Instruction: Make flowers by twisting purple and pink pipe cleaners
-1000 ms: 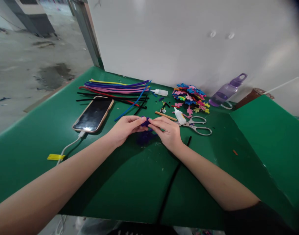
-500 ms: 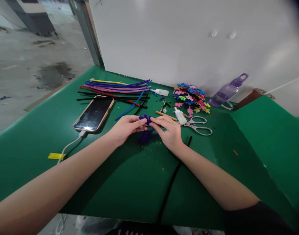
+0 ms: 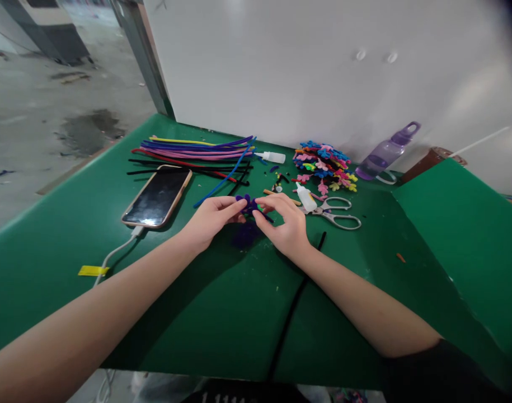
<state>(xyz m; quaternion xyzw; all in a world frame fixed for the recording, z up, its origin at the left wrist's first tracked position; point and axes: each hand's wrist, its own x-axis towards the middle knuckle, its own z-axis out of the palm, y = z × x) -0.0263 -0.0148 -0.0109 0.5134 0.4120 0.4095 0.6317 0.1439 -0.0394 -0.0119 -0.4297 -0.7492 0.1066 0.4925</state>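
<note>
My left hand [image 3: 211, 218] pinches a small purple pipe-cleaner flower [image 3: 248, 205] between thumb and fingers. At the flower's right side, my right hand [image 3: 286, 221] has its thumb and index finger around the edge, slightly parted. A green bit shows between those fingertips, and a short dark stem end pokes out beneath. Under the hands a purple fuzzy patch [image 3: 244, 235] lies on the green table [image 3: 222, 313]. Grey-handled scissors [image 3: 339, 214] and a white glue bottle [image 3: 306, 198] lie just right of my right hand.
Coloured pipe cleaners [image 3: 197, 150] and a phone [image 3: 158, 196] on a cable lie left. A second glue bottle [image 3: 274, 157], a pile of pipe-cleaner flowers [image 3: 323, 162], a purple water bottle [image 3: 388, 152] and a green board [image 3: 461, 224] stand or lie behind and right.
My right fingers have parted slightly at the flower, bringing the green bit and the dark stem end into view. My left hand keeps its pinch. The camera view has shifted slightly.
</note>
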